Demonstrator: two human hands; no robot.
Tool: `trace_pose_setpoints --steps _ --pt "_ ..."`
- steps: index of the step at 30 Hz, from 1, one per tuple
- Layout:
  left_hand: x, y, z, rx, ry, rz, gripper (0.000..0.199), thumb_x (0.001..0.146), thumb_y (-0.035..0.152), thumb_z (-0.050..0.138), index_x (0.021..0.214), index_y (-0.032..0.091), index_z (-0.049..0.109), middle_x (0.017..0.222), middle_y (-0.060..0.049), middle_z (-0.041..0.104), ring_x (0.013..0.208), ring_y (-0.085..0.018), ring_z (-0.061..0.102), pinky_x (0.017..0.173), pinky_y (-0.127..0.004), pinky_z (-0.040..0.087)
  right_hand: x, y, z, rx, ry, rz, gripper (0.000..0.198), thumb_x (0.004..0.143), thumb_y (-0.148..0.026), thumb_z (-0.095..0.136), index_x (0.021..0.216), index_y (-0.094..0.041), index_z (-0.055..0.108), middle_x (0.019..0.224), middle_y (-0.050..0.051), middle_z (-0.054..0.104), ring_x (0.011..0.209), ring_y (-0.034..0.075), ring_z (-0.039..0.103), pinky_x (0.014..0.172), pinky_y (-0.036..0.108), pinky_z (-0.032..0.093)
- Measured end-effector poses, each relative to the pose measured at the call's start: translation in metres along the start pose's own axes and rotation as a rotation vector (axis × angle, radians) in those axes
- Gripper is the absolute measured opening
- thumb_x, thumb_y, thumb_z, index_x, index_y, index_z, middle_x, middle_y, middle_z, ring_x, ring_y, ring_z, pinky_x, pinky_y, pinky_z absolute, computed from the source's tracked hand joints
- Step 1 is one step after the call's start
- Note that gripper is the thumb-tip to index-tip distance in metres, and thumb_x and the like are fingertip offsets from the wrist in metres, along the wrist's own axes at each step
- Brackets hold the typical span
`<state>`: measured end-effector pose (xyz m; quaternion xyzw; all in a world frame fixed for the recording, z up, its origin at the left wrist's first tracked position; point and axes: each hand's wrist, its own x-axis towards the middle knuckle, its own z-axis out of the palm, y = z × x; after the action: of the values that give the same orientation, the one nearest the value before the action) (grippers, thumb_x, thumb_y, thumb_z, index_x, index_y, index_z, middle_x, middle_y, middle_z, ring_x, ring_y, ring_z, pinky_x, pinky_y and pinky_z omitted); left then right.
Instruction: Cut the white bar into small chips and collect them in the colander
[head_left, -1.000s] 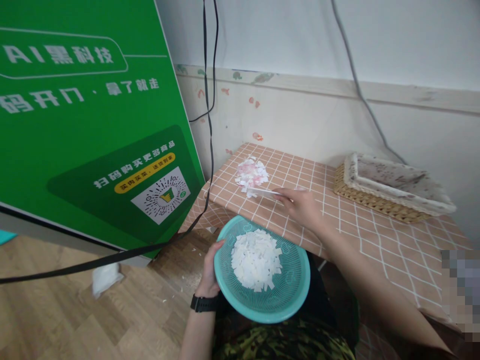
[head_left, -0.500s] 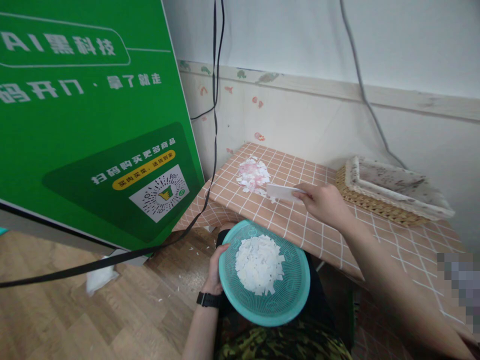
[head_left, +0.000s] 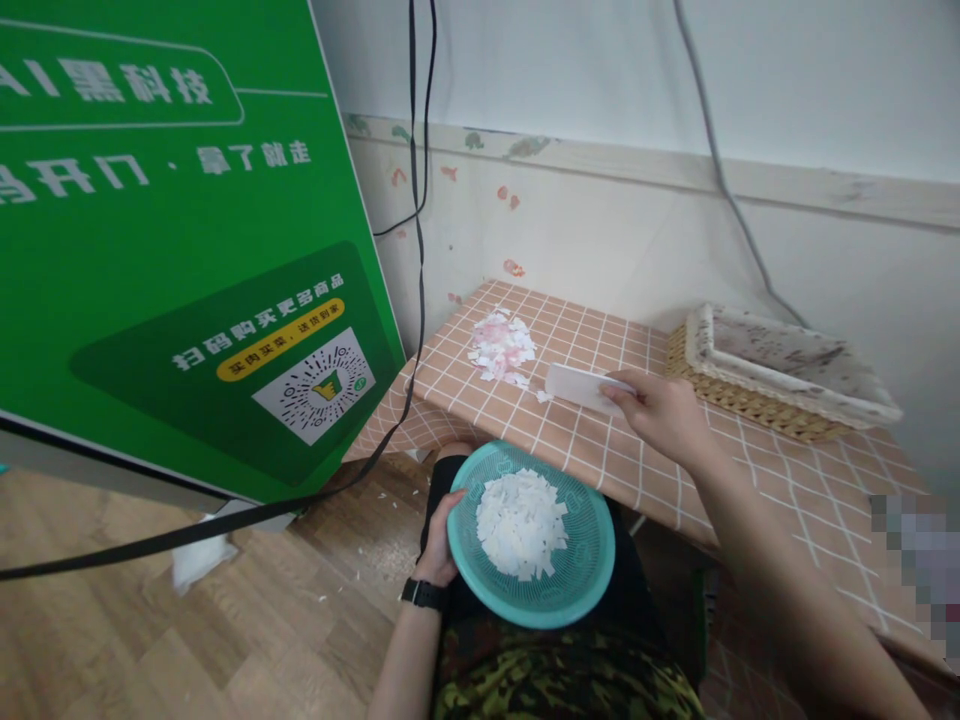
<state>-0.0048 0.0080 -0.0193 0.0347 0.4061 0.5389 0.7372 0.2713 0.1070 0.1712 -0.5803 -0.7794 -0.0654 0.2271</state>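
My left hand [head_left: 441, 545] grips the left rim of a round teal plastic basket [head_left: 589, 580], which rests over my lap. A heap of white paper scraps [head_left: 523, 525] fills its middle. Out over the table, my right hand [head_left: 660, 408] pinches a flat white card [head_left: 581, 388] between thumb and fingers. Just off the card's left end lie a few small white scraps [head_left: 544, 396] on the tablecloth. Farther left on the cloth sits a pile of white and pink paper scraps [head_left: 501, 345].
The checked tablecloth [head_left: 592, 340] covers a table along the wall. A lined wicker basket [head_left: 780, 385] stands at its right. At the left is a green cabinet [head_left: 187, 230], with a black strap [head_left: 418, 330] hanging before it. Scraps and a white bag [head_left: 201, 560] lie on the floor.
The card in my right hand has moved right, away from the pink-and-white pile, and tilted slightly. My left hand still holds the teal basket, now a little flatter in view.
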Motion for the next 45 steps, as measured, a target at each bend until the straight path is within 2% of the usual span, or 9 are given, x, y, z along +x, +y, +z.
trace_pose_setpoints --steps 4,8,17,23,28,33,37,45 --pt "-0.001 0.001 0.001 0.006 0.009 -0.018 0.018 0.067 0.029 0.068 0.074 0.012 0.068 0.069 -0.006 0.072 0.073 -0.022 0.066 0.074 -0.032 0.048 0.0 0.002 -0.001 0.042 0.036 -0.009 0.028 0.086 -0.038 0.046 0.097 -0.024 0.068 0.072 0.003 0.07 0.059 0.017 0.062 0.052 0.026 0.04" --pt "-0.001 0.001 0.002 -0.001 0.012 -0.035 0.018 0.066 0.029 0.067 0.074 0.012 0.068 0.067 -0.006 0.071 0.071 -0.022 0.066 0.073 -0.033 0.049 -0.002 0.005 -0.002 0.098 -0.019 -0.042 0.028 0.086 -0.037 0.047 0.098 -0.024 0.068 0.078 0.003 0.071 0.06 0.016 0.063 0.055 0.025 0.042" --pt "0.0 0.001 0.0 -0.028 -0.034 -0.079 0.019 0.068 0.03 0.066 0.075 0.012 0.068 0.068 -0.007 0.071 0.072 -0.023 0.067 0.074 -0.035 0.049 0.003 0.008 -0.003 0.093 -0.035 -0.021 0.027 0.085 -0.036 0.047 0.095 -0.024 0.069 0.073 0.002 0.071 0.06 0.016 0.063 0.054 0.026 0.041" --pt "0.0 0.002 0.0 -0.017 -0.036 -0.037 0.017 0.069 0.028 0.066 0.075 0.012 0.067 0.067 -0.006 0.071 0.073 -0.023 0.067 0.074 -0.034 0.049 0.01 0.005 0.003 0.061 -0.016 -0.028 0.028 0.086 -0.036 0.046 0.098 -0.023 0.068 0.076 0.003 0.071 0.06 0.017 0.063 0.053 0.026 0.04" --pt "0.0 0.002 0.003 -0.03 -0.018 -0.048 0.018 0.068 0.028 0.067 0.075 0.011 0.068 0.068 -0.007 0.072 0.074 -0.023 0.067 0.075 -0.033 0.049 0.002 0.011 0.003 0.103 0.028 -0.008 0.028 0.086 -0.037 0.046 0.097 -0.022 0.068 0.078 0.004 0.071 0.063 0.017 0.063 0.055 0.025 0.042" --pt "0.002 0.0 0.0 -0.031 -0.012 -0.055 0.018 0.068 0.027 0.066 0.076 0.011 0.068 0.07 -0.007 0.072 0.075 -0.024 0.067 0.077 -0.034 0.049 -0.009 0.014 -0.007 0.112 -0.03 0.012 0.028 0.085 -0.037 0.047 0.094 -0.022 0.068 0.072 0.003 0.07 0.058 0.016 0.062 0.054 0.025 0.041" --pt "0.006 -0.001 -0.004 -0.027 -0.041 -0.078 0.022 0.07 0.03 0.065 0.08 0.011 0.068 0.072 -0.008 0.072 0.077 -0.024 0.067 0.078 -0.035 0.049 -0.011 0.013 -0.014 0.167 -0.026 0.027 0.027 0.085 -0.037 0.048 0.092 -0.021 0.068 0.077 0.003 0.07 0.062 0.015 0.062 0.056 0.025 0.042" --pt "0.007 -0.002 -0.006 -0.011 -0.033 -0.034 0.018 0.07 0.028 0.065 0.077 0.012 0.069 0.071 -0.005 0.072 0.078 -0.023 0.066 0.079 -0.033 0.048 -0.006 0.008 -0.004 0.173 -0.023 0.0 0.027 0.085 -0.037 0.048 0.096 -0.022 0.068 0.08 0.004 0.071 0.062 0.016 0.063 0.056 0.026 0.043"
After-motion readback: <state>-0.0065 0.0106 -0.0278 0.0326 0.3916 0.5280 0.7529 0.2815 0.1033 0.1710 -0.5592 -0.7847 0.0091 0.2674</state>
